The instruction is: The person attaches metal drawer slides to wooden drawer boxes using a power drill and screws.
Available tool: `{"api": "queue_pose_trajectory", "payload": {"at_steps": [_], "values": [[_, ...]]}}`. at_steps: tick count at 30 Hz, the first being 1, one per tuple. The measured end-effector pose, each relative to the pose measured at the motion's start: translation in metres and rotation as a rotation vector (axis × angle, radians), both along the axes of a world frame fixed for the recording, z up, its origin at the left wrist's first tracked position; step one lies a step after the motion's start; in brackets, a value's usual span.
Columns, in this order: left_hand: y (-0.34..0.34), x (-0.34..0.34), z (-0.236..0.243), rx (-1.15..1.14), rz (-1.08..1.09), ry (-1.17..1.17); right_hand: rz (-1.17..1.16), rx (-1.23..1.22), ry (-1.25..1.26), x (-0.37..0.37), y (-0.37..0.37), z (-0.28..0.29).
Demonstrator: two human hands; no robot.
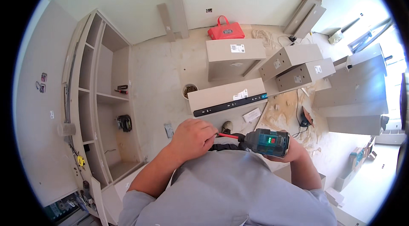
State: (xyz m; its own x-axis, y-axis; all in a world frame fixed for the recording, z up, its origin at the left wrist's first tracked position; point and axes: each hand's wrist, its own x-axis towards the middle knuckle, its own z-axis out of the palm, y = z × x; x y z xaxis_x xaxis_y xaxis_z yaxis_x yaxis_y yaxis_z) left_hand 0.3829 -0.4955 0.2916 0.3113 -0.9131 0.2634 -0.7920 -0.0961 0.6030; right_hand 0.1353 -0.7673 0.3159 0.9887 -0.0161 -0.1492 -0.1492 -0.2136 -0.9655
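Head view, looking down over the person's grey shirt (230,192). The right hand (294,151) is wrapped around the grip of a teal-and-black cordless drill driver (268,141), held level in front of the chest with its nose pointing to the person's left. The left hand (194,134) is closed, fingertips pinched on a red-shafted bit (228,135) seated at the drill's nose. On the floor just beyond the hands lies a beige panel (226,94) with a black drawer slide (230,105) along its near edge; a small container of screws (189,90) stands at its left end. Farther off are beige cabinet boxes (298,66) and a red tote bag (226,30) near the far wall. An open shelf unit (102,98) lies along the left.
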Motion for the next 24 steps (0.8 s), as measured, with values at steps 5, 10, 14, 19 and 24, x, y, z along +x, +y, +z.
{"api": "queue_pose_trajectory", "payload": {"at_steps": [5, 10, 14, 19, 24], "values": [[-0.022, -0.014, -0.002, 0.118, -0.024, -0.166, 0.048, 0.028, 0.130, 0.000, -0.031, 0.002], [-0.041, -0.028, -0.006, 0.157, 0.044, -0.120, 0.078, 0.049, 0.114, 0.000, -0.063, -0.012], [-0.040, -0.026, -0.009, -0.021, 0.389, 0.059, 0.078, -0.056, -0.230, -0.009, -0.104, -0.059], [0.015, -0.001, -0.096, -0.078, 1.047, 0.697, -0.231, 0.075, -0.033, -0.012, -0.126, -0.110], [-0.014, 0.002, -0.078, 0.245, 1.044, 0.497, -0.357, 0.028, -0.015, 0.003, -0.129, -0.138]]}}
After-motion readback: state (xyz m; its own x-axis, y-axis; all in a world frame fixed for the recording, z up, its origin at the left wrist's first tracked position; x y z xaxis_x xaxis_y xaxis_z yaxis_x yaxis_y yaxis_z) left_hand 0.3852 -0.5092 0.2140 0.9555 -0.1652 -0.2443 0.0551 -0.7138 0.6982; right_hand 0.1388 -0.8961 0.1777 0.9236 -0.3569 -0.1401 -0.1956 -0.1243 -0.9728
